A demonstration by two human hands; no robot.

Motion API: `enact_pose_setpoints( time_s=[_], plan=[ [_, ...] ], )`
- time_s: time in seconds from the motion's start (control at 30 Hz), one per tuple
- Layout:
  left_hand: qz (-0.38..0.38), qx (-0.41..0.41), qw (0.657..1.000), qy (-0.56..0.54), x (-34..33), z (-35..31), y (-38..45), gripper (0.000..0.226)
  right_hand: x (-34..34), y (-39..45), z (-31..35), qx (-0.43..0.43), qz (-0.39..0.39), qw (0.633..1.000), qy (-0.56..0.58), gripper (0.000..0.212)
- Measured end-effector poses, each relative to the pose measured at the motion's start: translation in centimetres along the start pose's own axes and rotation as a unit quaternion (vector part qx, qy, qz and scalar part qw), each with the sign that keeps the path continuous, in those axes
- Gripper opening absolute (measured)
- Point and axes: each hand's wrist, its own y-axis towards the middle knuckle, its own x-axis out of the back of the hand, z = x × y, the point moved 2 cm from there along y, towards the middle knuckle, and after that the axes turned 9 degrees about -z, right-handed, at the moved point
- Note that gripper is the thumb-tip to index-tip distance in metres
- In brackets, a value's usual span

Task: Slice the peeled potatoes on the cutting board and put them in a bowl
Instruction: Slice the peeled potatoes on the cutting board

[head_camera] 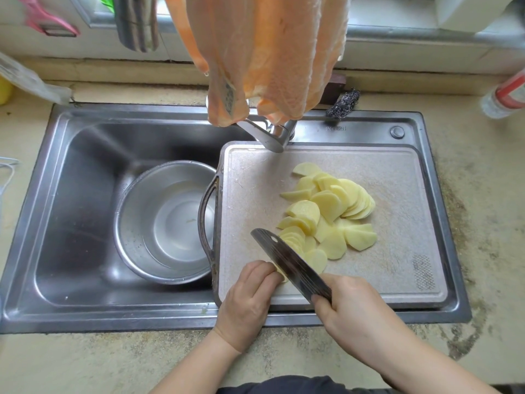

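Yellow potato slices [329, 211] are piling up mid-board while the right hand [349, 305] is gripping the cleaver [289, 263], left hand [252, 294] fingers curling over the last stub [281, 273], steel bowl [136, 240] at left holding none yet

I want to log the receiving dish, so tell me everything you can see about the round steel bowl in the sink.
The round stainless-steel bowl looks shiny, wide and shallow. It sits upright in the sink basin, left of the cutting board, whose handle overlaps its right rim. It appears to hold a little clear water and no potato slices. Neither hand touches it.
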Motion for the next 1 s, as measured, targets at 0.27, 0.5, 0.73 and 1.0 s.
enact_pose_setpoints(
  time_s=[0.27,0.5,0.73,1.0],
  plan=[
    [-0.004,0.001,1.000,0.004,-0.2,0.3,-0.3,0.012,0.1,-0.2,0.2,-0.007,0.018,1.000,-0.018,0.024],
    [-0.003,0.005,1.000,0.004,-0.2,0.3,-0.3,0.015,-0.5,0.4,0.3,-0.007,0.030,0.999,-0.026,0.018],
    [0.002,0.015,1.000,0.000,0.2,-0.1,0.2,0.017,-2.6,1.7,0.0,-0.003,0.008,1.000,-0.010,0.015],
    [0.057,0.073,0.996,-0.009,1.4,-0.4,1.8,0.007,-1.0,3.1,-1.4,-0.013,0.024,1.000,0.014,0.022]
  ],
)
